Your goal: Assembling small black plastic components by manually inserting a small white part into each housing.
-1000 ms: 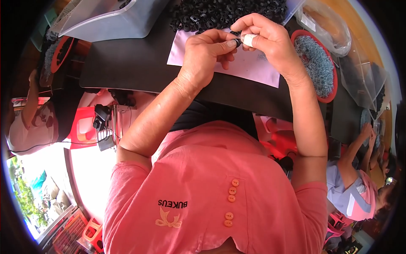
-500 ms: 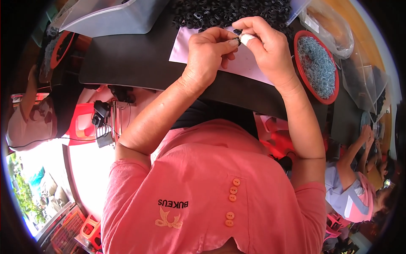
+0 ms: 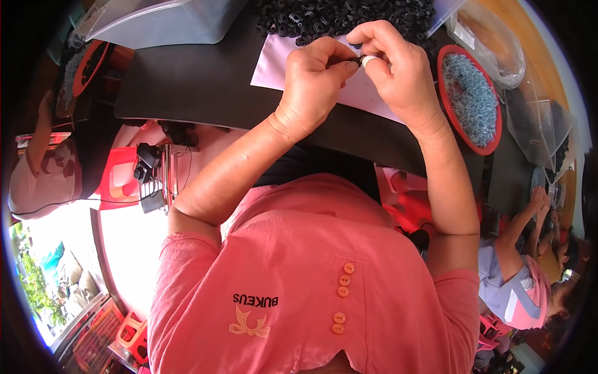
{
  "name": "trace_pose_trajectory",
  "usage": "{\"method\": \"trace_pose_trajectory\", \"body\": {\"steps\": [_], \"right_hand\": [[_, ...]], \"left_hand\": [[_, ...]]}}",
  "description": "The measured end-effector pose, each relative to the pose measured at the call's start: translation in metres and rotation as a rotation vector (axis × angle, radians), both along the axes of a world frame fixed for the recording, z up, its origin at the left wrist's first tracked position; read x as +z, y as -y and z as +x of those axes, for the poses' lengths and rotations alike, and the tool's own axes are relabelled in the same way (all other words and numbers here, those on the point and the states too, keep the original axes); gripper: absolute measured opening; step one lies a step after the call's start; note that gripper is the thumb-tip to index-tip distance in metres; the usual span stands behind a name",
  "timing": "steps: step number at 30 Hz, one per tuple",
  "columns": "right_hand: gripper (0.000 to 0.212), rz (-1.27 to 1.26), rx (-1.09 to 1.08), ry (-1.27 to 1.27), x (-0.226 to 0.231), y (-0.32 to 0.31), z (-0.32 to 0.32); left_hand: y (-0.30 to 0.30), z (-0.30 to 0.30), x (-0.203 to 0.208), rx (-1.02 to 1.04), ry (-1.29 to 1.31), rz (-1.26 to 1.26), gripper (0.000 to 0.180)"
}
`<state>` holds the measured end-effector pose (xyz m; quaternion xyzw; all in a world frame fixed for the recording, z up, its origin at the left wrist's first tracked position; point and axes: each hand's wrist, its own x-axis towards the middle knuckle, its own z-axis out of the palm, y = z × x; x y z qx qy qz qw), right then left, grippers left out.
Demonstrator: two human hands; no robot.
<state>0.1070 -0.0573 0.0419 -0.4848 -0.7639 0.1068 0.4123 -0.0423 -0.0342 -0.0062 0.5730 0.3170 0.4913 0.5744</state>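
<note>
Both my hands meet above a white sheet (image 3: 269, 65) on the dark table. The fingers of my left hand (image 3: 313, 81) are closed in a pinch on a small black plastic part (image 3: 358, 61), mostly hidden by the fingertips. My right hand (image 3: 402, 78) pinches at the other side of that part, its thumb wearing a white wrap (image 3: 368, 60). Whether it grips the part itself or a smaller piece against it cannot be made out. Just beyond my fingers lies a heap of similar black parts (image 3: 342, 17).
To the right stands a red basin (image 3: 483, 150) of small bluish-grey metal pieces (image 3: 471, 103). Past it are a clear plastic bag (image 3: 489, 53) and a clear bin (image 3: 529, 128). A translucent tub (image 3: 165, 28) sits at the far left of the table (image 3: 187, 81). Other people sit on both sides.
My two hands have shifted slightly to the right, still pinched together. The black part has turned or moved a little between the fingertips.
</note>
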Motion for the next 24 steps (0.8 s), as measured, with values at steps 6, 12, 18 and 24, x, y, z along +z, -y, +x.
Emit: {"method": "trace_pose_trajectory", "body": {"steps": [6,12,18,24], "right_hand": [[0.029,0.399,0.060,0.192,-0.010,-0.006,-0.003],[0.025,0.542,0.009,0.239,-0.018,-0.007,-0.008],[0.030,0.458,-0.023,0.117,-0.020,0.000,-0.009],[0.028,0.268,-0.001,-0.148,-0.013,0.006,-0.001]], "left_hand": [[0.000,0.005,-0.004,0.211,-0.129,0.408,0.009],[-0.002,0.006,-0.009,0.284,-0.175,0.510,0.013],[0.003,0.007,-0.005,0.403,-0.297,0.764,0.014],[0.003,0.007,0.004,0.056,0.031,0.059,0.012]]}}
